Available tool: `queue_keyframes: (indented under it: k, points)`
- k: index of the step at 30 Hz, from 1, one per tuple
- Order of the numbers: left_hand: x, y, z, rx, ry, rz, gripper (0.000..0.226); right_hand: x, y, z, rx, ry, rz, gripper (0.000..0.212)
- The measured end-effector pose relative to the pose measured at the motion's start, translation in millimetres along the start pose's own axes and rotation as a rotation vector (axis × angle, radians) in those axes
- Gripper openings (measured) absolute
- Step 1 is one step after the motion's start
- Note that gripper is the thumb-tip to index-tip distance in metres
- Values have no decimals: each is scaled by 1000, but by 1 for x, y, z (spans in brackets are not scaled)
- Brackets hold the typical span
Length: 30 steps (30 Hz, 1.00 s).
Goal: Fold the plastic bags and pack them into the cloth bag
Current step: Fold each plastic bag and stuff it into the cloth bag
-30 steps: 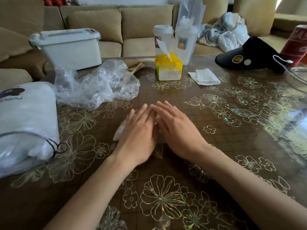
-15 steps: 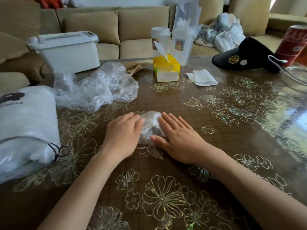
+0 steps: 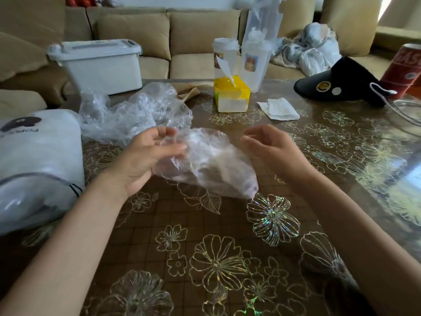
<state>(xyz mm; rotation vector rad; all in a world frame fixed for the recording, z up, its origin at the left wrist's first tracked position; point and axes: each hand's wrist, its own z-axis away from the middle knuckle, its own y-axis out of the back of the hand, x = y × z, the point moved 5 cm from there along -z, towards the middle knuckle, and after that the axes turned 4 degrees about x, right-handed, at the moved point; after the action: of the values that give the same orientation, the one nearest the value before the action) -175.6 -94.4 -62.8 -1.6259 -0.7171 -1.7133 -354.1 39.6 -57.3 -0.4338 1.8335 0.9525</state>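
A clear plastic bag hangs loosely unfolded above the table, pinched at its left end between the thumb and fingers of my left hand. My right hand hovers just right of the bag, fingers loosely curled, holding nothing and apart from the plastic. A heap of crumpled clear plastic bags lies behind my left hand. The white cloth bag with a dark print and drawstring lies at the left edge, bulging.
A brown floral table carries a yellow tissue box, a folded tissue, a black visor cap, a red can and two plastic cups. A white lidded bin and sofa stand behind.
Both hands were pressing the bag flat on the table. Now my left hand has lifted it, the bag has sprung open, and my right hand has let go.
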Motion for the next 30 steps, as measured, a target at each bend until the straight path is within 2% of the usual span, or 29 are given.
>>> queue_keyframes:
  k: [1, 3, 5, 7, 9, 10, 12, 15, 17, 19, 20, 22, 26, 28, 30]
  points:
    - [5, -3, 3, -99, 32, 154, 50, -1, 3, -1, -8, -41, -117, 19]
    - [12, -7, 9, -296, 83, 273, 72, -3, 4, -2, -50, -123, -366, 18]
    - [14, -14, 16, -464, 110, 262, 74, -10, -1, 1, -177, -211, -562, 38]
    - [11, -23, 21, -564, 133, 194, 64, -14, -10, 11, -402, -306, -552, 64]
    - [3, -30, 21, -567, 142, 68, 57, -19, -22, 29, -663, -400, -509, 80]
    - [-2, -31, 20, -530, 137, -16, 53, -21, -26, 37, -763, -420, -501, 79]
    - [-7, -32, 17, -427, 113, -182, 47, -20, -34, 43, -854, -359, -461, 56]
    - [-8, -34, 15, -315, 94, -140, 52, -4, -40, 34, -740, -254, -279, 28]
    - [-12, -30, 9, -229, 121, 48, 71, 4, -40, 26, -586, -247, -298, 11]
    - [-17, -29, 6, -206, 186, 169, 91, 6, -38, 20, -459, -243, -388, 6]
    - [-21, -32, 8, -235, 222, 181, 89, 7, -38, 18, -425, -240, -416, 9]
    - [-28, -39, 14, -219, 265, 155, 62, 7, -40, 16, -374, -224, -406, 19]
    - [-31, -35, 11, 45, 157, -27, 22, 4, -42, 20, -374, -234, -406, 11]
    - [-28, -32, 9, 62, 129, -21, 11, 5, -42, 20, -399, -271, -470, 10]
    - [-26, -32, 9, 54, 104, -49, 8, 6, -42, 19, -431, -315, -571, 18]
